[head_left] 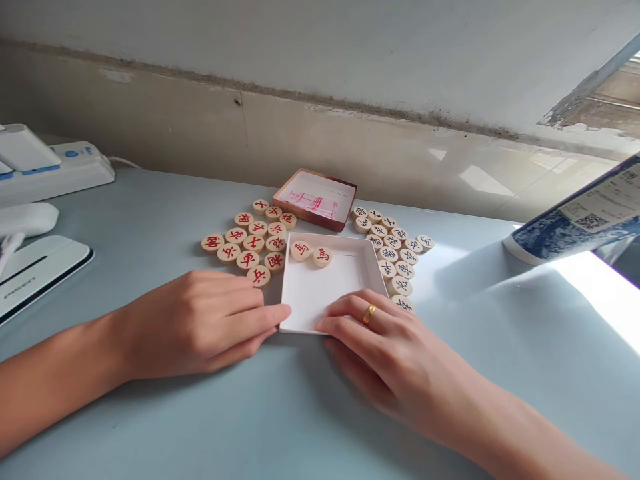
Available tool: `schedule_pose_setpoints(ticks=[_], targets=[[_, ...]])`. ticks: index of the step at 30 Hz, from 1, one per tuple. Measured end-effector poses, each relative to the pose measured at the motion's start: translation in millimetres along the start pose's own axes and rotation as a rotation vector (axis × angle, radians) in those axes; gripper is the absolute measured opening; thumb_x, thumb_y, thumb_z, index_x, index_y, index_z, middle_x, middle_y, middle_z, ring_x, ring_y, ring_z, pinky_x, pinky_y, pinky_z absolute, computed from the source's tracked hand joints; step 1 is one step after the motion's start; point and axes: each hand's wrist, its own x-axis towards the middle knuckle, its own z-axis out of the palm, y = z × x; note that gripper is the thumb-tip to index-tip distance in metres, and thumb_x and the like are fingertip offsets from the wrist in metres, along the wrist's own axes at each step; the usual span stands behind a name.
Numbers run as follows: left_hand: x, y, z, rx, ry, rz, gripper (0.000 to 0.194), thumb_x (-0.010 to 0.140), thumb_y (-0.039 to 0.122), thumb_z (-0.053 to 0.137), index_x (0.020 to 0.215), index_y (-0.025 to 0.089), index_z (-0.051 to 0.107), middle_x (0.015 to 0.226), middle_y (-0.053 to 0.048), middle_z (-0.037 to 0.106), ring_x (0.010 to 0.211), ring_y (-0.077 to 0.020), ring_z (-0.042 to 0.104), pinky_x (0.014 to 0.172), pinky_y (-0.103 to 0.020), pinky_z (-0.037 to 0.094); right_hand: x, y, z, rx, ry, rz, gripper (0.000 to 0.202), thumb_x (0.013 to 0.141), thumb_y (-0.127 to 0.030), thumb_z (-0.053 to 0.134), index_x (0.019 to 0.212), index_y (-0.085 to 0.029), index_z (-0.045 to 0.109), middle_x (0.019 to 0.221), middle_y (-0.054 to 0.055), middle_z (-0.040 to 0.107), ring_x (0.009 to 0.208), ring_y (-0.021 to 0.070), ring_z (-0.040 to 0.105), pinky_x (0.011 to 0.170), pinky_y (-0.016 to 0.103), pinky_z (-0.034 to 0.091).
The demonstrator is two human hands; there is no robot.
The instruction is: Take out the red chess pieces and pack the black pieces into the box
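On the blue-grey tabletop, a shallow white cardboard box holds two round wooden pieces with red characters. The right hand pinches its front wall; the left hand touches its near-left corner, grip unclear. Light, even pressure should keep the box level.

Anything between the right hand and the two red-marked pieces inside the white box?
Nothing visible. The right hand is at the near edge of the white box; the two red-marked pieces lie toward its far left corner, with only the box's floor showing between.
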Motion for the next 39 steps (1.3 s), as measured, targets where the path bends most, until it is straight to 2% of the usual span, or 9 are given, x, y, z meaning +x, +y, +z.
schedule_pose_setpoints(ticks=[39], targets=[[-0.5,0.3,0.5,-0.005,-0.014,-0.005,0.022,0.101,0.009,0.048,0.119,0.011,0.062,0.074,0.000,0.065,0.062,-0.0148,0.057,0.061,-0.030,0.042,0.1,-0.8,-0.1,-0.013,0.002,0.006,0.020,0.102,-0.011,0.050,0.111,-0.012,0.068,0.097,0.008,0.068,0.089,0.0203,0.063,0.075,0.038,0.056]])
